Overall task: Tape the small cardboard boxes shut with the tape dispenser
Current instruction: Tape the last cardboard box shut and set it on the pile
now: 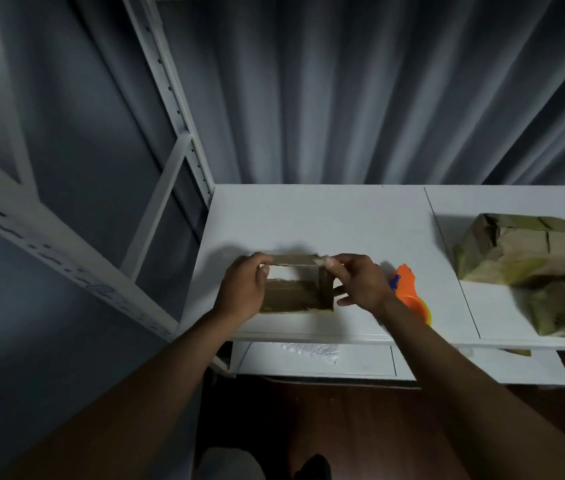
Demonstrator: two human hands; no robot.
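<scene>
On the white bench (308,216), near its front edge, a small cardboard box (295,294) is being held between both hands, its top not yet closed. The left hand (241,289) is wrapped round the box's left end, fingers curled over the far rim and thumb tucked at the near side. The right hand (360,282) is pinching the far right corner of a raised flap between thumb and forefinger, with the other fingers spread loosely beside the right wall.

Light weight is suggested by the thin brown card, and the walls look likely to buckle if squeezed; the flaps would probably bend at their creases rather than spring back. The surface looks dry and matte, so little slipping is to be expected. The best hold is judged to be at the ends, low on the walls, with the flaps pressed flat from above before any tape is laid.

Just right of the box, partly hidden by the right forearm, the orange tape dispenser (409,289) is lying on the bench. Further right, a heap of more cardboard boxes (530,251) is seen.

No brand, label or writing can be read anywhere.
</scene>
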